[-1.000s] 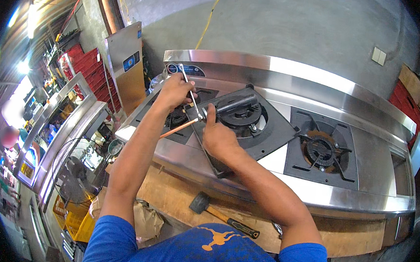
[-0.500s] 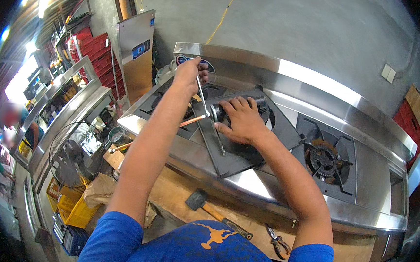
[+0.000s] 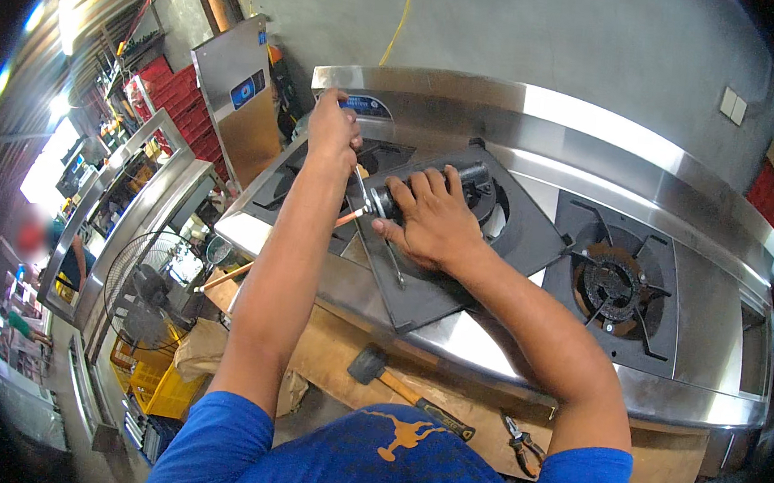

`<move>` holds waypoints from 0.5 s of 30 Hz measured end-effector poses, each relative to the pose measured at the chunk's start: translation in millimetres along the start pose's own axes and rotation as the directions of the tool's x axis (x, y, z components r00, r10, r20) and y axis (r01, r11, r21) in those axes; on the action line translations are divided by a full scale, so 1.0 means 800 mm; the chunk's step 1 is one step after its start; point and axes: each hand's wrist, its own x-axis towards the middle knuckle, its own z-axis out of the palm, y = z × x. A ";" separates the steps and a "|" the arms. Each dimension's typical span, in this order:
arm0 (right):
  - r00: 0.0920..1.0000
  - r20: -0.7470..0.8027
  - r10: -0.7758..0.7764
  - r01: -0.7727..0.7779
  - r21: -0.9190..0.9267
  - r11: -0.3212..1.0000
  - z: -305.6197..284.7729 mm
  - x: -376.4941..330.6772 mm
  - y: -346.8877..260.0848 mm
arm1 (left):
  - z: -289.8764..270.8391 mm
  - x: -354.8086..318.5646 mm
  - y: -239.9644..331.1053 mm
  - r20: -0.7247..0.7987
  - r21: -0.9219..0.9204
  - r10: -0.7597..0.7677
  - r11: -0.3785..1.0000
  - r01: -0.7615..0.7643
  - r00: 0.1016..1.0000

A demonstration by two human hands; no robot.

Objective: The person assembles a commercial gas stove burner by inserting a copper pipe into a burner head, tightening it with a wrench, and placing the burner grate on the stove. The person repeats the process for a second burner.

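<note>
My left hand [image 3: 334, 132] is closed around a slim silver wrench [image 3: 360, 184], most of it hidden by the hand and wrist. The wrench's lower end meets a metal fitting at the end of a black cylindrical burner pipe [image 3: 390, 200]. A copper tube [image 3: 349, 218] runs from that fitting down to the left, partly behind my left forearm. Over the black pipe my right hand [image 3: 429, 216] is wrapped, thumb on the near side. The pipe belongs to a burner on a dark square stove plate [image 3: 524, 211], turned at an angle on the steel stove top.
A second burner [image 3: 613, 282] sits on the right of the stove [image 3: 713, 327]. Along a wooden board [image 3: 326, 345] in front lie a mallet [image 3: 395, 381] and pliers [image 3: 524, 444]. A fan [image 3: 146, 292] and yellow crate [image 3: 168, 390] stand at left. A person [image 3: 72, 260] is farther off.
The view has shifted slightly. My left hand has swung a little left with the wrench, and less of the handle shows. My right hand keeps its hold on the pipe.
</note>
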 end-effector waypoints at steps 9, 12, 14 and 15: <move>1.000 0.016 0.005 -0.005 0.004 1.000 0.000 0.002 0.000 | 0.020 -0.047 0.002 0.075 0.033 0.370 0.927 -0.373 0.926; 0.987 0.152 0.044 -0.045 0.004 0.999 -0.006 0.003 -0.001 | 0.022 -0.071 0.000 0.126 0.022 0.486 0.870 -0.492 0.865; 0.989 0.148 0.017 -0.017 -0.004 1.000 -0.010 0.002 -0.001 | 0.019 -0.085 -0.001 0.164 0.026 0.535 0.837 -0.546 0.829; 0.990 0.144 0.006 -0.004 -0.012 1.000 -0.011 0.003 -0.002 | 0.018 -0.091 -0.002 0.187 0.034 0.556 0.821 -0.571 0.810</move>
